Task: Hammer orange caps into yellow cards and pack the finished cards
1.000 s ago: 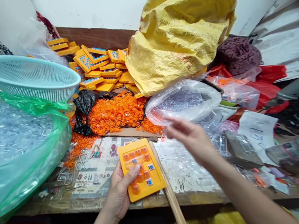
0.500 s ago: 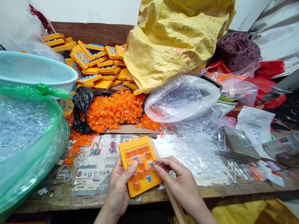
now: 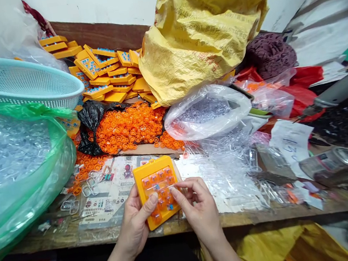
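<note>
My left hand (image 3: pixel 136 215) grips a yellow-orange plastic panel (image 3: pixel 142 185) by its left side, thumb pressed on the face. The panel is tilted toward me just above the table's front edge. Rows of see-through orange caps (image 3: pixel 160 175) sit in its face, with a few blue spots showing among them. My right hand (image 3: pixel 198 203) is closed in a pinch over the panel's right half, thumb and forefinger together at the caps. Whatever lies between these fingertips is too small to make out.
Loose orange rings (image 3: pixel 129 125) spill from a black bag. Clear pieces fill a green bag (image 3: pixel 62 152) at left and a white bag (image 3: pixel 177 132). Behind are stacked yellow panels (image 3: pixel 115 96), a blue basket (image 3: pixel 74 90) and a yellow sack (image 3: pixel 196 55). Clear strips (image 3: pixel 229 170) lie right.
My right hand has moved left from the panel's right edge onto the caps in its face. My left hand keeps its hold on the panel. The whole view has shifted slightly.
</note>
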`<state>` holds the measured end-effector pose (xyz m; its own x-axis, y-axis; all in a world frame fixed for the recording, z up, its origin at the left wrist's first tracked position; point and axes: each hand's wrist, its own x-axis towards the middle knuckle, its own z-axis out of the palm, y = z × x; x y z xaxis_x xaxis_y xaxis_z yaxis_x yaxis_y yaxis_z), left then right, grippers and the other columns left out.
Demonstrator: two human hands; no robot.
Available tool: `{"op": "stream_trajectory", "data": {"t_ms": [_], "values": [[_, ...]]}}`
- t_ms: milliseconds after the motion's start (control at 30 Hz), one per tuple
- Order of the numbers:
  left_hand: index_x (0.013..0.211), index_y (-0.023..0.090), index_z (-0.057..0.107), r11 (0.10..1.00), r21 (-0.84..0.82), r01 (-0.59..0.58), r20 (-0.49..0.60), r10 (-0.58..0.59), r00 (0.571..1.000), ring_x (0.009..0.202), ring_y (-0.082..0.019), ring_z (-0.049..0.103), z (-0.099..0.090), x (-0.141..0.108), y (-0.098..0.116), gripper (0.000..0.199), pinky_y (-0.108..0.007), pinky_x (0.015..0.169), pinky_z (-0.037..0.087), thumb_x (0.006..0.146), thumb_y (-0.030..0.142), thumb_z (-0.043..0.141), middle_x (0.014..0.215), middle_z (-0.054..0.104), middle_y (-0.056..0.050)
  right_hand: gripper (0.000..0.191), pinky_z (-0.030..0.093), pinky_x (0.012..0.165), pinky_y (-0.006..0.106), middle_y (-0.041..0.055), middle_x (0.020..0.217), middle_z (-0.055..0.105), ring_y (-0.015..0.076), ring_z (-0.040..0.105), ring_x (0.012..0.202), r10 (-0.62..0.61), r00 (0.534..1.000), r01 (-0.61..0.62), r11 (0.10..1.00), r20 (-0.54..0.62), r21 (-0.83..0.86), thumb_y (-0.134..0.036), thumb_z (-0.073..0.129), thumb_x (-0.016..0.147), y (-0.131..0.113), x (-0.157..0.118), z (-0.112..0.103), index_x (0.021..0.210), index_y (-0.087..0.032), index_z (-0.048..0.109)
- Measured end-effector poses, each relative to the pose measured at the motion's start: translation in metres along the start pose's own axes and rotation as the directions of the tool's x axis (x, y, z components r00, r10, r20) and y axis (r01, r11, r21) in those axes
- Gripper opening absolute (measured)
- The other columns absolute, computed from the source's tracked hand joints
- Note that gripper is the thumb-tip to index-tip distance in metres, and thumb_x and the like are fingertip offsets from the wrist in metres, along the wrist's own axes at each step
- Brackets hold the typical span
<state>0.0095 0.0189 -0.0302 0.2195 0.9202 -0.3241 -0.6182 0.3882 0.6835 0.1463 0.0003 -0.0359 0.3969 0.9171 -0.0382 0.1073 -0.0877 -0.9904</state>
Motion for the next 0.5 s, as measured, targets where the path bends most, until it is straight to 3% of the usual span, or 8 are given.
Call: {"op": "stream_trajectory", "data": {"t_ms": [133,233,333,500], "values": [[0.110,0.019,0.061,1.000,0.011,0.007,0.004,-0.007,1.000,0.101,-0.027,0.065,-0.002,-0.002,0.000,0.047,-0.040,0.092,0.051,0.066,0.024,0.079,0.106,0.071,-0.009,0.023,0.046,0.074,0.030,0.0057,0.105,0.056,0.0171,0.056,0.086,-0.057,0.997,0.056,0.998,0.048,0.031,-0.034,0.068,0.075,0.000,0.002,-0.002,0.090,-0.023,0.055],[0.118,0.021,0.058,0.999,-0.027,0.020,0.009,-0.020,1.000,0.102,-0.027,0.065,-0.005,-0.003,0.000,0.056,-0.039,0.094,0.050,0.066,0.021,0.079,0.105,0.071,-0.007,0.027,0.049,0.079,0.031,0.0020,0.095,0.058,0.0162,0.059,0.089,-0.066,0.989,0.054,0.994,0.133,0.091,-0.030,0.060,0.081,0.001,0.000,0.003,0.102,-0.027,0.043],[0.124,0.022,0.053,0.998,-0.051,0.031,0.026,-0.030,0.999,0.103,-0.026,0.065,-0.008,-0.002,0.000,0.060,-0.038,0.095,0.050,0.069,0.020,0.077,0.106,0.071,-0.007,0.026,0.051,0.078,0.030,-0.0003,0.094,0.055,0.0145,0.060,0.088,-0.104,0.987,0.096,0.993,0.125,0.063,-0.029,0.056,0.082,0.002,0.001,0.007,0.101,-0.029,0.039],[0.130,0.024,0.047,0.993,-0.105,0.050,-0.039,-0.055,0.998,0.098,-0.025,0.067,-0.005,0.003,0.002,0.064,-0.039,0.093,0.051,0.072,0.020,0.074,0.109,0.070,-0.007,0.021,0.053,0.074,0.035,0.0042,0.093,0.066,0.0194,0.064,0.082,-0.188,0.956,0.221,0.966,0.224,-0.133,-0.034,0.059,0.081,-0.005,0.029,-0.012,0.100,-0.025,0.054]]}}
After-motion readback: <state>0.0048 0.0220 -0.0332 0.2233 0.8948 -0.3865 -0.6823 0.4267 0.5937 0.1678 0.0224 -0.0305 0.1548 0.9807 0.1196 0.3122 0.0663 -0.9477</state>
